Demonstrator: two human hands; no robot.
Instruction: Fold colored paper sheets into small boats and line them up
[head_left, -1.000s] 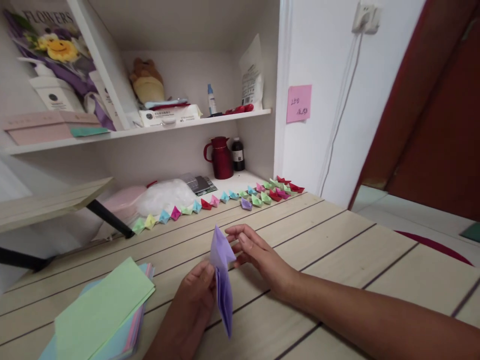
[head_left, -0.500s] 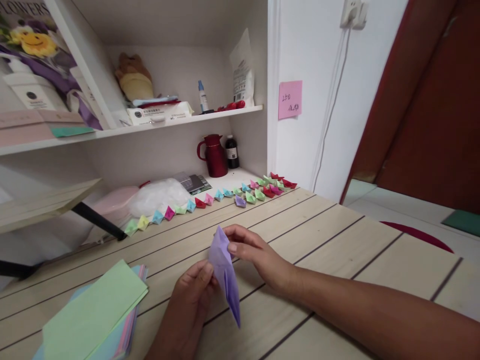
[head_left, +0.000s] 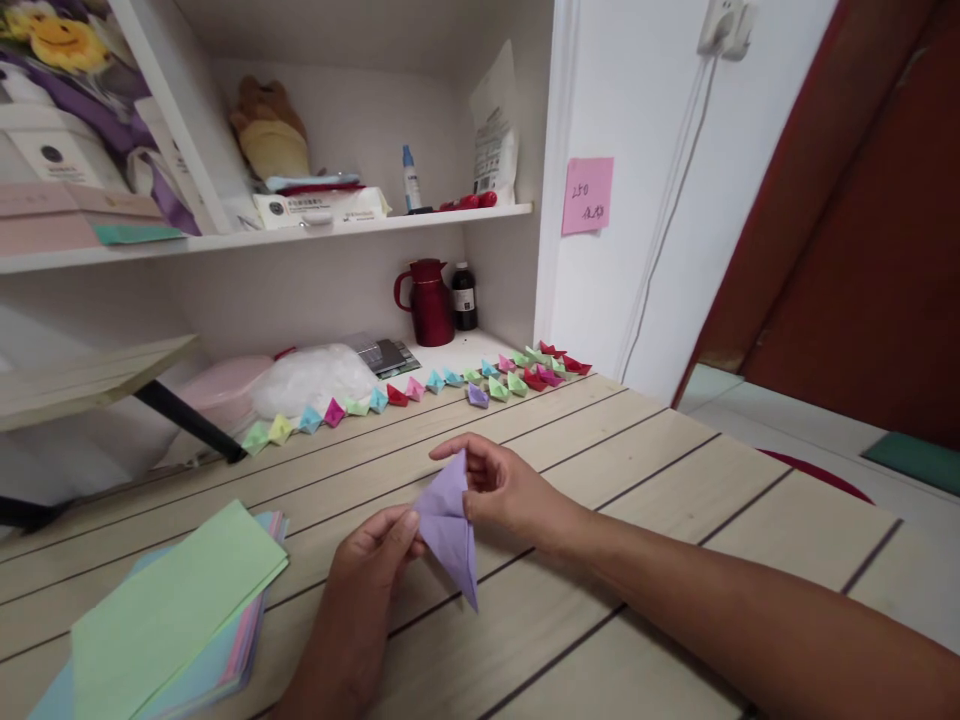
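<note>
A folded piece of purple paper (head_left: 448,522), triangular in outline with a crease across its middle, is held up above the wooden table (head_left: 660,470). My left hand (head_left: 379,560) pinches its left corner between thumb and fingers. At its right edge is my right hand (head_left: 510,490), thumb against the paper and index finger curved behind the upper tip. Some of the right fingers are hidden by the paper. To the left of my left hand lies a stack of coloured paper sheets (head_left: 180,610), light green on top.
Several small folded paper boats (head_left: 375,399) line the table's back edge; a purple boat (head_left: 478,396) sits in front. Behind stand a red jug (head_left: 431,305) and a dark bottle (head_left: 464,298). A small raised wooden stand (head_left: 97,375) is at the left.
The purple paper has turned from nearly edge-on to show its broad triangular face. My right index finger has lifted away from the paper's top. The view has shifted slightly.
</note>
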